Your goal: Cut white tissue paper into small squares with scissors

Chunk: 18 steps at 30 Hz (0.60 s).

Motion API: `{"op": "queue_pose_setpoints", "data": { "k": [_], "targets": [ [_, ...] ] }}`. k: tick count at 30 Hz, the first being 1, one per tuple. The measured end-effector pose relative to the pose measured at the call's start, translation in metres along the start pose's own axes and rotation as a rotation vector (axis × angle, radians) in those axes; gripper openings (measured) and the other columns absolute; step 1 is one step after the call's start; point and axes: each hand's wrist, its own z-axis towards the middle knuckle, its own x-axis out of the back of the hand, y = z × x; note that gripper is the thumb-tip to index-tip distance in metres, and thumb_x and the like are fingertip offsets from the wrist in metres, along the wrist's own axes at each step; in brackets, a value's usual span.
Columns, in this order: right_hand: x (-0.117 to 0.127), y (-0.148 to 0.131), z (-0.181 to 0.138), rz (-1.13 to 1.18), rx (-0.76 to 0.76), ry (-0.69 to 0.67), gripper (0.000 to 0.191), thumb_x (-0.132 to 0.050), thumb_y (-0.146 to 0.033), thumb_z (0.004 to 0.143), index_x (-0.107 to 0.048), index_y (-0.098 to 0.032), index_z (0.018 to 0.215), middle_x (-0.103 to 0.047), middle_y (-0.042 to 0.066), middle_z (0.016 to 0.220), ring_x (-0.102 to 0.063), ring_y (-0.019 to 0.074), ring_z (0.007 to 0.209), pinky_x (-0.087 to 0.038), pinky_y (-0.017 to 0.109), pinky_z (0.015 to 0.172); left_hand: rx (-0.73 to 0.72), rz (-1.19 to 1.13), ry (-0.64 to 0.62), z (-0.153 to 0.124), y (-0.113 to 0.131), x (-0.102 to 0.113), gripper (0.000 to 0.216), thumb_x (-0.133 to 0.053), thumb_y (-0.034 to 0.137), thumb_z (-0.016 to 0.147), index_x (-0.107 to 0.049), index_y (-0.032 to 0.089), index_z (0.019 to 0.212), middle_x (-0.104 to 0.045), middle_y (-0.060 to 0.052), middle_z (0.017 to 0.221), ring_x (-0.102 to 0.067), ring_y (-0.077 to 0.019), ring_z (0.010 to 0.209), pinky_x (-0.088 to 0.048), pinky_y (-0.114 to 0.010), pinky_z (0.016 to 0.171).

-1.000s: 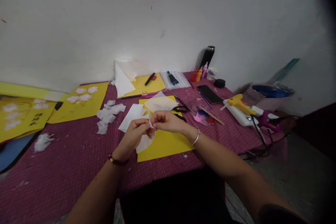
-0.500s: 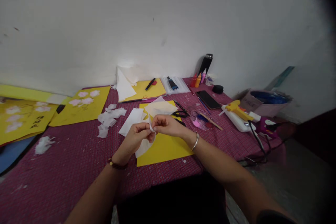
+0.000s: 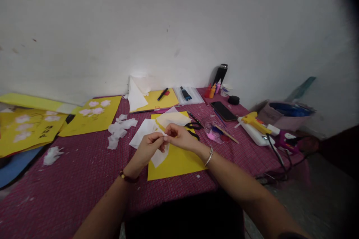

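Observation:
My left hand [image 3: 150,148] and my right hand [image 3: 179,136] meet fingertip to fingertip, both closed in a pinch on a piece of white tissue paper [image 3: 159,158]. Part of the tissue hangs below the fingers; the pinched spot is mostly hidden. Under the hands lies a yellow sheet [image 3: 179,164]. Just beyond them are folded white paper [image 3: 141,130], a cream paper piece [image 3: 173,118] and black-handled scissors [image 3: 193,126], partly behind the right hand.
Torn tissue pieces [image 3: 119,131] lie to the left, near yellow sheets with pink blossoms [image 3: 94,119]. Rightward are a paint palette [image 3: 214,133], a phone [image 3: 223,111], paint bottles [image 3: 212,89], a black flask [image 3: 220,73] and a yellow glue gun [image 3: 255,122] with cables.
My fingertips have drawn closer together on the tissue, and its upright tip no longer shows above them. The whole view has shifted slightly, so the table sits lower.

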Motion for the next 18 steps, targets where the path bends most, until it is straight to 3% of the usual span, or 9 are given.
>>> {"op": "queue_pose_setpoints", "data": {
  "k": [7,11,18],
  "targets": [
    [0.003,0.001,0.007,0.227,-0.094,0.187,0.018,-0.075,-0.027,0.065,-0.060,-0.017,0.063,-0.054,-0.007,0.056,-0.047,0.0089,0.055,-0.036,0.022,0.056,0.031,-0.060,0.083,0.003,-0.008,0.003,0.012,-0.066,0.023,0.072,-0.068,0.014,0.064,-0.064,-0.002,0.060,-0.055,-0.0112,0.053,-0.045,-0.023,0.055],
    [0.009,0.004,0.011,0.407,-0.135,0.313,0.023,-0.073,-0.034,0.065,-0.056,-0.019,0.066,-0.056,-0.007,0.056,-0.051,0.0088,0.052,-0.042,0.022,0.055,0.077,-0.323,0.215,0.008,-0.010,0.011,0.005,-0.068,0.018,0.063,-0.065,0.016,0.066,-0.065,-0.001,0.063,-0.062,-0.0144,0.060,-0.049,-0.025,0.057],
    [0.026,0.013,0.021,0.690,-0.185,0.502,0.022,-0.071,-0.032,0.065,-0.054,-0.021,0.072,-0.065,-0.004,0.061,-0.061,0.0120,0.055,-0.051,0.025,0.057,0.025,-0.698,0.226,0.014,-0.008,0.032,0.004,-0.065,0.016,0.060,-0.063,0.016,0.064,-0.071,-0.002,0.072,-0.067,-0.0172,0.072,-0.055,-0.031,0.071]
  ]
}}
